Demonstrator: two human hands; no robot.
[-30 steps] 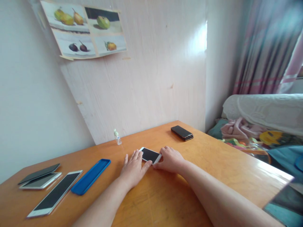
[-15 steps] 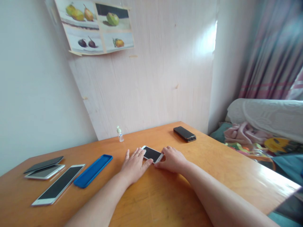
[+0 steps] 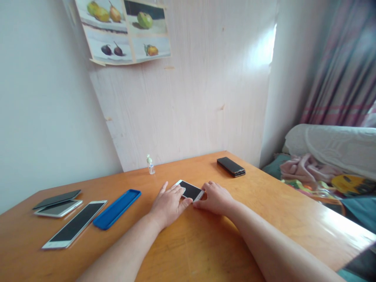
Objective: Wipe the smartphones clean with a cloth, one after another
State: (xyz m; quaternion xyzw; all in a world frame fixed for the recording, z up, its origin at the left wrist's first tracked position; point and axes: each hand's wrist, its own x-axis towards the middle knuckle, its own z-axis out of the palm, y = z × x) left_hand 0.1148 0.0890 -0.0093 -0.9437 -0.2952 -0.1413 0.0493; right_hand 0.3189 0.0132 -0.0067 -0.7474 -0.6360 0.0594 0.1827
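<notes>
A white smartphone (image 3: 190, 191) with a dark screen lies on the table before me. My left hand (image 3: 169, 201) lies nearly flat across its left end, fingers stretched out and thumb at the near edge. A small pale patch shows at those fingertips on the screen; I cannot make out whether it is a wipe or a reflection. With fingers and thumb curled round the phone's right end, my right hand (image 3: 216, 198) keeps it gripped.
To the left lie a blue phone case (image 3: 117, 209), a large white phone (image 3: 75, 225) and another white phone (image 3: 58, 208) under a dark flip cover (image 3: 57, 199). A small pump bottle (image 3: 150, 165) stands near the wall. A stacked black phone (image 3: 231, 166) lies at the back right.
My left hand has shifted slightly over the phone, with its index finger lifted a little more. The right hand keeps its grip. The whole view has turned slightly.
</notes>
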